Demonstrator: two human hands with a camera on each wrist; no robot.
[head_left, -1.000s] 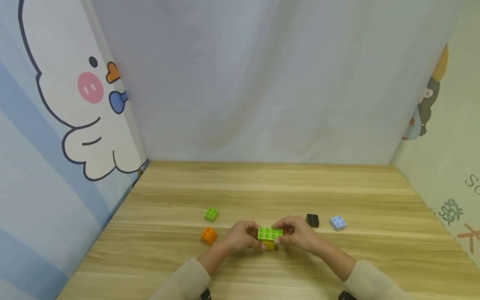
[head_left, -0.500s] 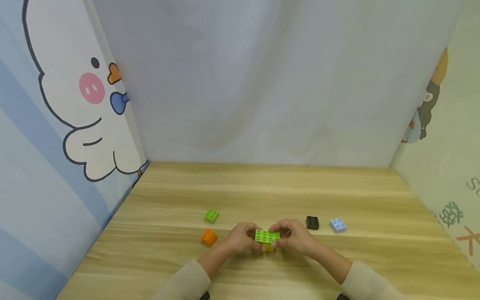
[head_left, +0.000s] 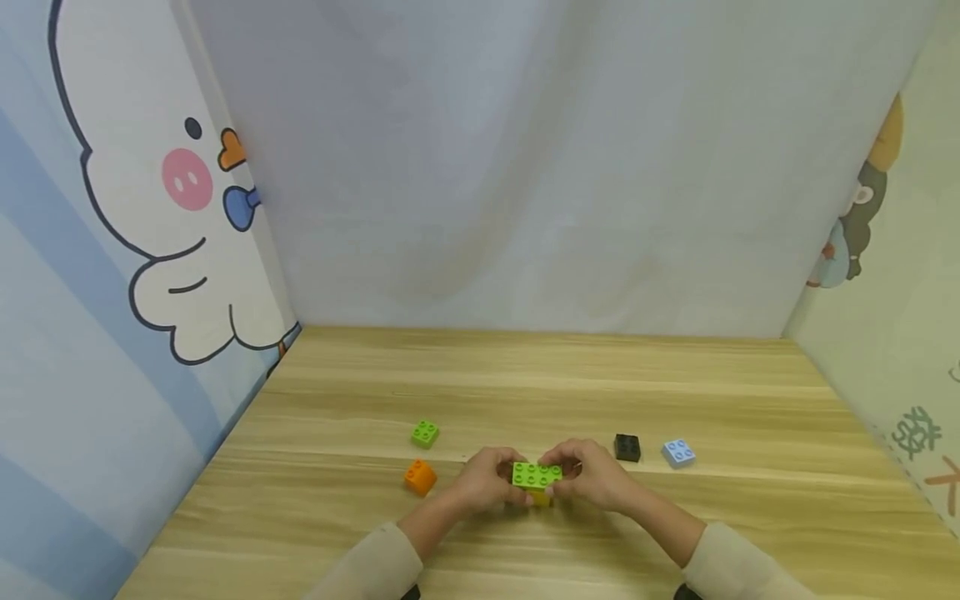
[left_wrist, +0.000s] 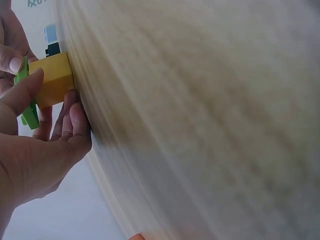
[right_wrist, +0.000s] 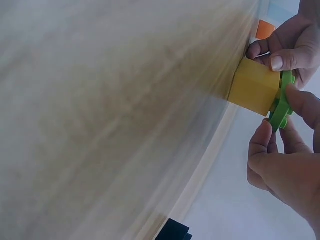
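In the head view, a light green eight-stud brick (head_left: 537, 476) sits over a yellow block (head_left: 539, 497) between both hands. My left hand (head_left: 483, 481) steadies the yellow block, thumb on its near side and fingers behind, low by the table. My right hand (head_left: 596, 475) pinches the green brick (right_wrist: 281, 102) at its right end. Seen from the right wrist, that brick lies slightly tilted on the yellow block (right_wrist: 255, 86), with a narrow gap and studs visible between them. The left thumb (right_wrist: 285, 60) presses the yellow block near its top edge.
On the wooden table (head_left: 525, 375), a small green brick (head_left: 425, 433) and an orange brick (head_left: 420, 477) lie left of the hands. A black brick (head_left: 627, 447) and a light blue brick (head_left: 678, 453) lie to the right. Curtains stand behind and at both sides.
The green brick has shifted slightly left over the yellow block, with the right hand on it. Both hands keep their hold. The head view has tilted a little; the loose bricks stay put.
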